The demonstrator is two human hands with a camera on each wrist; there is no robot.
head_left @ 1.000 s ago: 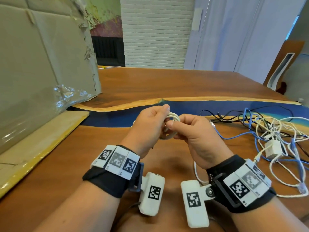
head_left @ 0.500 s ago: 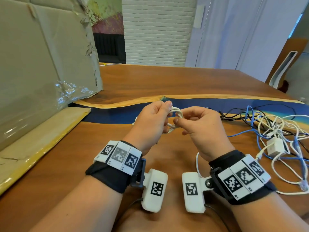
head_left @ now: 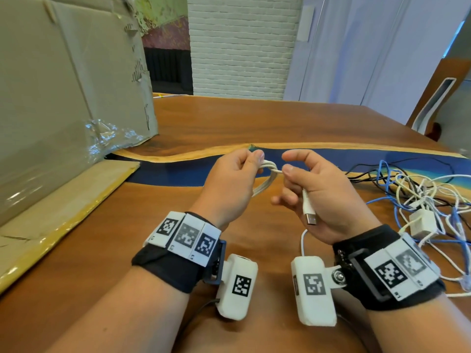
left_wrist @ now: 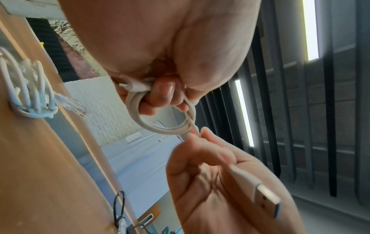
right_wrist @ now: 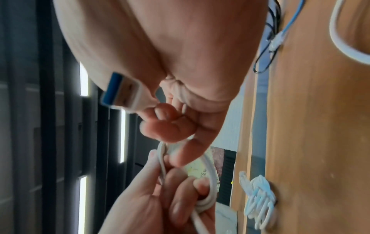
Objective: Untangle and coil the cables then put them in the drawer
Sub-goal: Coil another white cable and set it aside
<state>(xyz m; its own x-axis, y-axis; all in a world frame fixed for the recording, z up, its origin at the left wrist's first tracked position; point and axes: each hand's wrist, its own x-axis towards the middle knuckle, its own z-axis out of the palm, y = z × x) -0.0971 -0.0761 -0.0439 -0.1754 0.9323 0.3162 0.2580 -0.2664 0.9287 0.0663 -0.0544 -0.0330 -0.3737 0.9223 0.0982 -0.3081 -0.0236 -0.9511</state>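
Note:
A white USB cable (head_left: 265, 179) is wound into a small coil above the wooden table (head_left: 254, 123). My left hand (head_left: 254, 161) grips the coil (left_wrist: 160, 120) with thumb and curled fingers. My right hand (head_left: 288, 164) pinches the cable's free end just right of the coil, where the end crosses over the loops. The USB plug (head_left: 309, 216) hangs below the right palm, and its blue insert shows in the right wrist view (right_wrist: 120, 93). A tangle of white, blue and black cables (head_left: 420, 189) lies on the table to the right. No drawer is in view.
A large cardboard box (head_left: 63, 98) stands at the left with a flap (head_left: 51, 212) lying flat on the table. A white adapter (head_left: 421, 222) sits in the tangle. One small bound blue-white cable bundle (right_wrist: 258, 201) lies on the table. A chair (head_left: 438, 103) stands far right.
My hands have drawn slightly apart. The right hand has turned palm up and pulled the cable end sideways, so the USB plug now shows below its palm.

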